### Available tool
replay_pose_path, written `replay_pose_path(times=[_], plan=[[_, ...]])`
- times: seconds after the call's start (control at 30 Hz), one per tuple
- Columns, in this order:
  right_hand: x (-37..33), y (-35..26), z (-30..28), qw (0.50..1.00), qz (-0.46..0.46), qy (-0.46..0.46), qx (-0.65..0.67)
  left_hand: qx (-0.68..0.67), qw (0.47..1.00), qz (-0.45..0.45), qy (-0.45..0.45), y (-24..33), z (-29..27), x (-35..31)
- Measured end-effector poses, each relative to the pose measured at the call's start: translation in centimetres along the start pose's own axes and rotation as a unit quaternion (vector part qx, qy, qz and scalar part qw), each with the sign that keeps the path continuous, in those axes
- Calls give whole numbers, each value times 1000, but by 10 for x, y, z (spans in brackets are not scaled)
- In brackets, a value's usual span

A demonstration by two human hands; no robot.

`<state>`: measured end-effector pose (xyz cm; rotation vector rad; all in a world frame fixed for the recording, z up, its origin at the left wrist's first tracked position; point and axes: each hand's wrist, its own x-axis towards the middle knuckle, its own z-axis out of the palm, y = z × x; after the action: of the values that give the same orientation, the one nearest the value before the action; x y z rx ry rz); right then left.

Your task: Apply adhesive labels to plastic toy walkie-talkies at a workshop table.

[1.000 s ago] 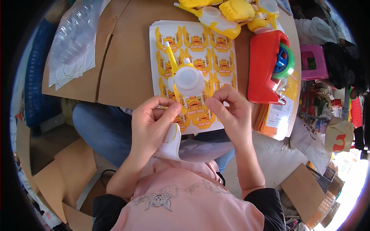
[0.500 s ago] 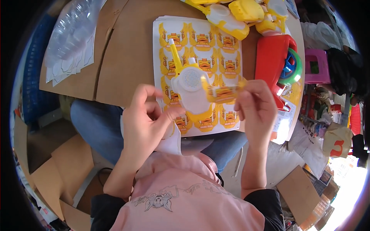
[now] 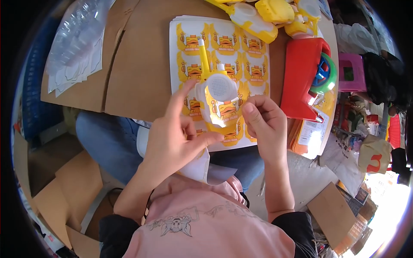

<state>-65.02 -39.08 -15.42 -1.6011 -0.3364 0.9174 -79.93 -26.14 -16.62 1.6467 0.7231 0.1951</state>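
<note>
A white and yellow toy walkie-talkie [image 3: 222, 87] with a yellow antenna lies on a stack of printed duck sticker sheets [image 3: 254, 48]. My left hand [image 3: 174, 131] spans its left side, index finger at the upper edge and thumb at the lower end. A duck sticker [image 3: 226, 109] covers the lower front of the toy, below the round speaker grille. My right hand [image 3: 267, 124] pinches at the sticker's right edge. Whether the sticker is fully stuck down cannot be seen.
A red tape dispenser [image 3: 297, 81] with a green-rimmed roll stands right of the sheets. More yellow toy parts [image 3: 254, 21] are heaped at the back. Clear plastic shells [image 3: 79, 43] lie at the far left of the cardboard-covered table [image 3: 142, 64]. White backing paper [image 3: 195, 167] rests on my lap.
My right hand has moved left, bringing the sticker onto the toy's front. The toy has shifted slightly right and its antenna is more upright. My left hand has come up against its side.
</note>
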Motion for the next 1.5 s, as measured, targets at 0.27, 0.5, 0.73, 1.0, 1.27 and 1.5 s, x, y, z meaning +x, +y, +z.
replay_pose_path(times=[0.27, 0.5, 0.73, 1.0, 1.27, 1.5], plan=[[-8, 6, 7, 999, -26, 18, -9, -191, 979, -61, 27, 2, -4, -5], [-6, 9, 3, 999, -21, 21, -18, -224, 972, -65, 32, 6, 2, -3], [-3, 13, 7, 997, -52, 14, -53, -156, 984, -73, 49, 1, 4, 1], [6, 12, 9, 978, -115, 52, -166, -144, 985, -85, 53, 2, 6, 9], [10, 17, 7, 984, -93, 40, -145, -128, 986, -99, 44, -1, 5, 13], [12, 20, 6, 985, -78, 37, -146, -116, 988, -93, 44, -3, 4, 15]])
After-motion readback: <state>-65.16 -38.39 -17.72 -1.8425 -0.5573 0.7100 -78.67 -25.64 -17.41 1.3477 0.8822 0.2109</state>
